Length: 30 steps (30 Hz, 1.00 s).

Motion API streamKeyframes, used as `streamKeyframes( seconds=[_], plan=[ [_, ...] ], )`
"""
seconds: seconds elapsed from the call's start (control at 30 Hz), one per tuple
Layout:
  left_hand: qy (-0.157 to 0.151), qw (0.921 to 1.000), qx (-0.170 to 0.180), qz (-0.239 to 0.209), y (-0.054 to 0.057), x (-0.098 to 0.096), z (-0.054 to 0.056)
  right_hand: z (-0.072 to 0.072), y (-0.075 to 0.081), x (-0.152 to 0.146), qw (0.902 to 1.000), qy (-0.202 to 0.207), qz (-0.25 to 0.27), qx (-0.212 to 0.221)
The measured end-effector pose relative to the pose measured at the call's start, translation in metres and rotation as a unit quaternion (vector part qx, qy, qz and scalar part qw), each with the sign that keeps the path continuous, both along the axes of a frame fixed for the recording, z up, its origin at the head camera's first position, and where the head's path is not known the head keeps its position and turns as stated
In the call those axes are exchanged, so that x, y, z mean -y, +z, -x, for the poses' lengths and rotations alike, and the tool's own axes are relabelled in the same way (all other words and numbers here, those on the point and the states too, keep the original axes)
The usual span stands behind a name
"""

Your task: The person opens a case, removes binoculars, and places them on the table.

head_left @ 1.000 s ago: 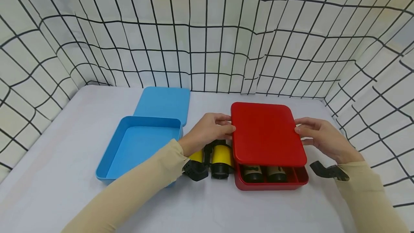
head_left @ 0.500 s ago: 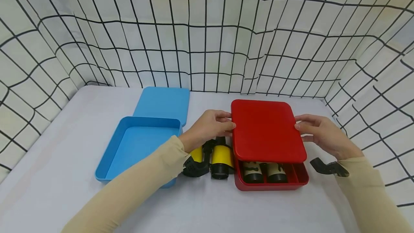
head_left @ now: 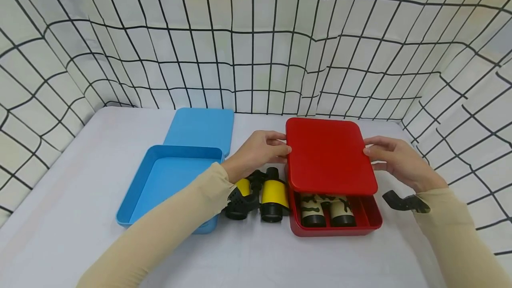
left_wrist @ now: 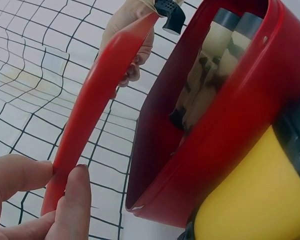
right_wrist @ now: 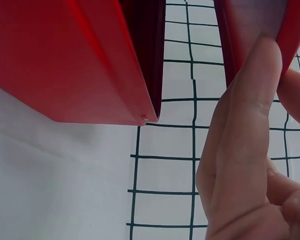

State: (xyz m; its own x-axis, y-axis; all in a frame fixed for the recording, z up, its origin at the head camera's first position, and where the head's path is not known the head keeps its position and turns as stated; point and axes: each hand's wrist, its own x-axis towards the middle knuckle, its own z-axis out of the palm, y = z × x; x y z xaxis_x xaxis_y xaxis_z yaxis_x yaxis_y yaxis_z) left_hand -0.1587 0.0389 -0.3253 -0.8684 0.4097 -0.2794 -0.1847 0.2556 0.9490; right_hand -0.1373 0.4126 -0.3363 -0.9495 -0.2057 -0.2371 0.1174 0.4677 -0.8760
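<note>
Red plastic is showing everywhere on the table's point(head_left: 256, 261) right half: the left hand point(head_left: 262, 152) and right hand point(head_left: 400, 163) are pinching opposite sides of the red lid point(head_left: 330, 154), which is hanging over the red box point(head_left: 334, 232), apart from its rim. Camo binoculars point(head_left: 342, 210) are lying inside. Ideally, both hands would be moving evenly, gripping lightly, so no corner is catching the rim; the left wrist should be clearing the yellow binoculars point(head_left: 274, 192) just beside the box. White surface is running to the table's far edge, where black-gridded walls point(head_left: 253, 32) are rising; the blue box point(head_left: 172, 186) is standing open toward the left edge, its blue lid point(head_left: 202, 130) lying behind.
</note>
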Motion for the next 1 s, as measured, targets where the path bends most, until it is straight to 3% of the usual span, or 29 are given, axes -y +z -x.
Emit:
streamKeyframes(
  seconds=[0.47,0.73,1.0],
  plan=[
    [0.01,0.9998,-0.013,-0.009,0.0,-0.003,0.012,0.008,0.004,0.001,0.9997,-0.015,-0.011,-0.013],
    [0.012,0.9997,-0.018,0.007,0.005,-0.004,0.02,0.014,0.007,0.003,0.9995,-0.025,-0.014,-0.015],
    [0.011,0.9999,-0.011,-0.007,0.009,-0.007,0.028,0.022,0.011,0.002,0.9988,-0.045,-0.016,-0.014]
  ],
)
